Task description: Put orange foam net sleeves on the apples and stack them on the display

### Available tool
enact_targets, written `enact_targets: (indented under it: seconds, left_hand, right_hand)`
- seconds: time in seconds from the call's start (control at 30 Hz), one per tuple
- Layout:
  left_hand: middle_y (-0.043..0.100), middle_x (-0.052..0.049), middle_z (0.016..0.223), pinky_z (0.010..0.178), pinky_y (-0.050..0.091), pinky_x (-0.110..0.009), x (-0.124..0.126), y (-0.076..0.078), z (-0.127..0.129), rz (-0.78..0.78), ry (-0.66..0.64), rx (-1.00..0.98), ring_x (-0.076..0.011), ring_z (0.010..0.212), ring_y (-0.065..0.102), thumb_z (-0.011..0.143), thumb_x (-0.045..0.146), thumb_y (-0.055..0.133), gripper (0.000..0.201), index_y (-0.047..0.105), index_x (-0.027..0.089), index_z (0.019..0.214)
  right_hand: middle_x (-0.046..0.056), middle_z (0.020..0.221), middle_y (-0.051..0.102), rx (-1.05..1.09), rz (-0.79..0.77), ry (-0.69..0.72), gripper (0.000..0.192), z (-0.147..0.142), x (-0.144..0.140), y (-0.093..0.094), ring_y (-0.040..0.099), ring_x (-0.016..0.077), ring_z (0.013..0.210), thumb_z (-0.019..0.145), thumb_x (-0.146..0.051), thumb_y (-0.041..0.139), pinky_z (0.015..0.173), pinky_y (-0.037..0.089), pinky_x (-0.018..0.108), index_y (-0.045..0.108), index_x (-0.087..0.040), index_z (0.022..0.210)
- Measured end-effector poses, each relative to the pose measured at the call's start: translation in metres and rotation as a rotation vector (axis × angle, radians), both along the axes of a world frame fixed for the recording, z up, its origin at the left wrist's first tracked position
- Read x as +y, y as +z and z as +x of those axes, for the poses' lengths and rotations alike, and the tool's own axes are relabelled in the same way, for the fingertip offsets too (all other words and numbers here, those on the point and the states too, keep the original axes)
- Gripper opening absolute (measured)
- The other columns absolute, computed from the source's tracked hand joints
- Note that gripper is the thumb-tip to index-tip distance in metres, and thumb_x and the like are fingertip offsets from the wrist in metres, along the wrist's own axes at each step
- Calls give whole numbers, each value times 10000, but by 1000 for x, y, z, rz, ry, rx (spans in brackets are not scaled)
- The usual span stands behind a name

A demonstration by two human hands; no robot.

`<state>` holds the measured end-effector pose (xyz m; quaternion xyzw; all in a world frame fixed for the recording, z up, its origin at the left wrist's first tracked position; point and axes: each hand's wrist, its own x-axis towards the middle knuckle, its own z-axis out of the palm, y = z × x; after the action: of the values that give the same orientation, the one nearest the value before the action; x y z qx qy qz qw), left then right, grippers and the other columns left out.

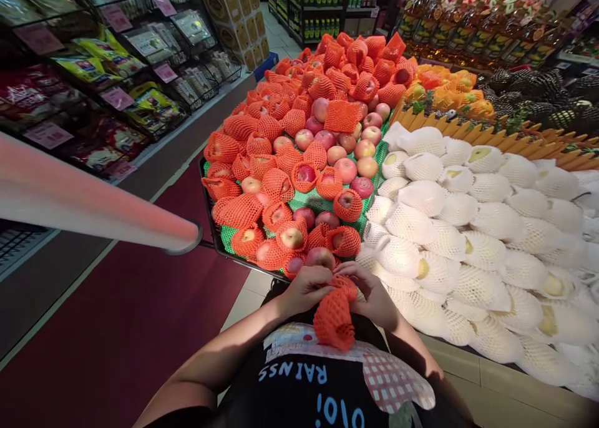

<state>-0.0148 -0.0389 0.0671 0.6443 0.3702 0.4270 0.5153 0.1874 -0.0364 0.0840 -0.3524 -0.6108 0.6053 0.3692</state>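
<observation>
My left hand (303, 289) and my right hand (372, 291) meet close to my chest, both gripping the top of an orange foam net sleeve (334, 316) that hangs down between them. Whether an apple is inside the sleeve is hidden by my fingers. Just beyond my hands lies a display of red apples (346, 169) on green matting, many wrapped in orange nets (238, 209), some bare.
White-netted pears (468, 228) fill the display on the right. Orange fruit (449, 94) lies behind them. Shelves of packaged goods (116, 85) line the left aisle above a dark red floor (131, 328). A roll of plastic bags (93, 200) juts in from the left.
</observation>
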Motion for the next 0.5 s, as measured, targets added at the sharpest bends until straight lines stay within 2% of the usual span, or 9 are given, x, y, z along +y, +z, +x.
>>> enact_targets:
  seconds: [0.07,0.1,0.23,0.3,0.4,0.43,0.5]
  left_hand:
    - [627,-36,646,682,471,-342,1,-5,-5,16,12,0,-179,653,582,881,555,673,427,663,192,657]
    - [629,-37,660,676,461,-335,1,-6,-8,-27,33,-34,-176,659,577,877,556,680,425,659,187,666]
    - [596,-17,673,634,455,-313,-2,-11,-19,-393,115,-390,-159,631,549,887,671,580,513,594,195,694]
    - [624,-20,738,667,483,-326,-3,-12,-22,-548,93,-516,-172,673,584,837,719,597,517,608,205,781]
    - [636,-9,755,667,480,-300,-1,-15,-26,-661,2,-463,-159,672,598,671,627,823,516,609,184,824]
    - [623,5,730,652,463,-276,1,-16,-27,-670,12,-405,-141,653,585,639,572,872,513,588,176,799]
    - [569,41,668,598,401,-224,6,-20,-28,-653,109,-294,-100,602,529,660,537,878,511,528,176,752]
  right_hand:
    - [40,932,694,43,-90,-67,306,-6,-7,-4,655,230,904,734,-495,844,853,540,370,711,-254,868]
    - [34,877,689,82,-154,-85,310,-6,-11,-7,649,220,844,729,-503,842,806,546,363,700,-250,836]
    - [68,919,724,294,-456,-152,512,2,-23,-25,683,258,809,640,-604,847,720,576,395,683,-247,969]
    - [70,924,726,323,-539,-175,499,5,-23,-33,686,257,785,668,-612,820,707,581,403,668,-246,972]
    - [21,835,699,193,-507,-170,378,2,-15,-46,650,206,722,760,-564,783,691,561,356,632,-245,894]
    - [7,824,690,126,-456,-201,353,-1,-11,-51,640,195,729,792,-553,764,703,553,342,619,-246,887]
    - [-1,852,686,-15,-324,-307,327,-8,-3,-61,634,193,784,840,-547,720,743,545,333,603,-251,911]
